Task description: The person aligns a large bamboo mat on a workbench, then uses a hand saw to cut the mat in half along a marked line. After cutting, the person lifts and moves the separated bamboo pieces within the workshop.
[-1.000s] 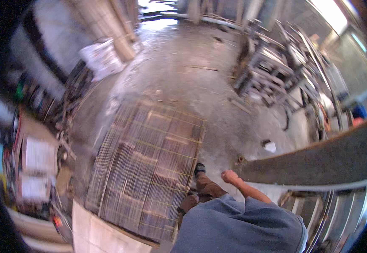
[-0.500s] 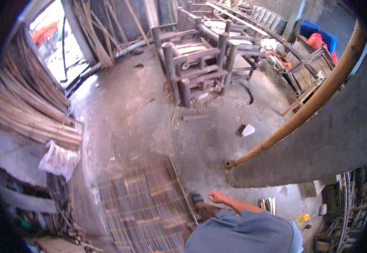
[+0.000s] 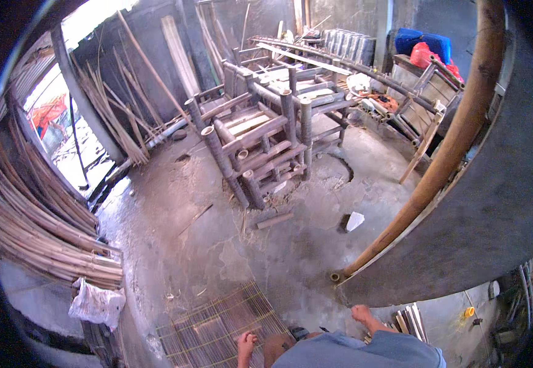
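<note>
My left hand (image 3: pixel 247 341) is at the lower edge, above a brown slatted mat (image 3: pixel 217 325) with pale cross cords. Its fingers are loosely bent and a little apart, with nothing seen in them. Farther right, my right hand (image 3: pixel 361 314) is curled into a fist over the grey floor, and nothing shows in it. It is close to a bundle of pale split sticks (image 3: pixel 410 324) and the lower end of a thick bamboo pole (image 3: pixel 401 227). My forearms and grey shirt cover part of the mat and floor.
Bamboo chair frames (image 3: pixel 257 141) stand ahead on the concrete floor, near a white chunk (image 3: pixel 354 221). Long bamboo strips (image 3: pixel 45 227) and a white sack (image 3: pixel 98 302) line the left side. A dark panel (image 3: pixel 462 245) fills the right, and poles lean by the doorway.
My view has tilted up, so the chair frames and mat sit lower in it. My left hand has risen into sight, and my right hand has shifted right and lower in the picture.
</note>
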Demonstrator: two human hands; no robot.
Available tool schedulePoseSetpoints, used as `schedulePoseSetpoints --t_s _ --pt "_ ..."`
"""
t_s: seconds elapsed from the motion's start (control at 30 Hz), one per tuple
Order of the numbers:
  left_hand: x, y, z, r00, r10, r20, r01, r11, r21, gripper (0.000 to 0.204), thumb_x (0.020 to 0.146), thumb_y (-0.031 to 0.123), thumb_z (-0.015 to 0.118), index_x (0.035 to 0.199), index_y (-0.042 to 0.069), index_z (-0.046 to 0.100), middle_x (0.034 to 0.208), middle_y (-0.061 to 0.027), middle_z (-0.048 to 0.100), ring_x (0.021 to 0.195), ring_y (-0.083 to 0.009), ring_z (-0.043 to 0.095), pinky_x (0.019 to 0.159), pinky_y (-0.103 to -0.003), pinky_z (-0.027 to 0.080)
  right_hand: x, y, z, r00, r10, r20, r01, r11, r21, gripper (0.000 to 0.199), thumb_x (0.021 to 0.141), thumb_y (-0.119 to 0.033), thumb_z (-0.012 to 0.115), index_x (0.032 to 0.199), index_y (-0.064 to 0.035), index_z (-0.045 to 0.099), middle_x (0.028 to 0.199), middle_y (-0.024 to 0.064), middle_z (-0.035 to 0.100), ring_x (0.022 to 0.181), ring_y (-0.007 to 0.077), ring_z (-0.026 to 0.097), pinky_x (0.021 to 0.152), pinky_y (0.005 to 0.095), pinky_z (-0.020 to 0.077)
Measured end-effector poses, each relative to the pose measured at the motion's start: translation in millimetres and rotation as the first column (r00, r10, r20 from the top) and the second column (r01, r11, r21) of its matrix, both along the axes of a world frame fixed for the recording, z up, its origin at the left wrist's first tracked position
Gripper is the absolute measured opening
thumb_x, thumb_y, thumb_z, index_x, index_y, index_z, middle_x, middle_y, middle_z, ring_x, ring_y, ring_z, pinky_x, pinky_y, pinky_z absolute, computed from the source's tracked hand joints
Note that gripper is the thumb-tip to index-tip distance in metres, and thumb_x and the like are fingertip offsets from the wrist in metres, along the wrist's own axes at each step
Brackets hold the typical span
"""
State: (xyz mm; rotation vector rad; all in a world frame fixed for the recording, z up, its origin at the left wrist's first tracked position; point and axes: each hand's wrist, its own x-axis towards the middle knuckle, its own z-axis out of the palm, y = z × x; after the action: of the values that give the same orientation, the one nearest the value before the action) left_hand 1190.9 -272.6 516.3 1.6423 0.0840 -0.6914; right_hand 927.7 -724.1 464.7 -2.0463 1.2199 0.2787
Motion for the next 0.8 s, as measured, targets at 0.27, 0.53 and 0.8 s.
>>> schedulePoseSetpoints --t_s 0.27,0.53,0.8 --pt "50 -63 -24 0.823 -0.545 -0.163 0.567 0.764 0.309 0.030 0.095 0.028 0.058 0.100 -0.001 0.067 0.089 -0.0147 0.070 0.076 -0.0259 0.069 0.061 -0.037 0.056 -39 38 -7 0.953 0.301 -0.046 -0.300 0.902 -0.309 0.029 0.085 -0.021 0.048 0.074 -0.0064 0.070 0.077 0.0164 0.071 0.073 0.0349 0.069 0.065 0.0494 0.0549" --pt "172 -208 1 0.459 -0.868 -0.189 0.823 0.336 0.458 0.029 0.093 0.028 0.057 0.089 0.002 0.068 0.080 -0.0125 0.069 0.070 -0.0266 0.067 0.058 -0.038 0.054 26 78 15 0.864 -0.460 0.206 0.496 0.847 -0.189 0.028 0.086 -0.024 0.051 0.084 -0.0033 0.069 0.091 0.0219 0.069 0.083 0.0406 0.068 0.070 0.0527 0.0535" --pt "273 -345 50 0.054 -0.994 0.096 0.765 0.103 0.635 0.030 0.090 0.029 0.056 0.078 0.005 0.070 0.072 -0.0103 0.068 0.064 -0.0274 0.066 0.054 -0.040 0.052 27 138 -6 0.536 -0.819 0.205 0.837 0.547 -0.006 0.032 0.086 -0.030 0.049 0.090 -0.0077 0.072 0.097 0.0217 0.069 0.091 0.0439 0.066 0.082 0.0520 0.0533"
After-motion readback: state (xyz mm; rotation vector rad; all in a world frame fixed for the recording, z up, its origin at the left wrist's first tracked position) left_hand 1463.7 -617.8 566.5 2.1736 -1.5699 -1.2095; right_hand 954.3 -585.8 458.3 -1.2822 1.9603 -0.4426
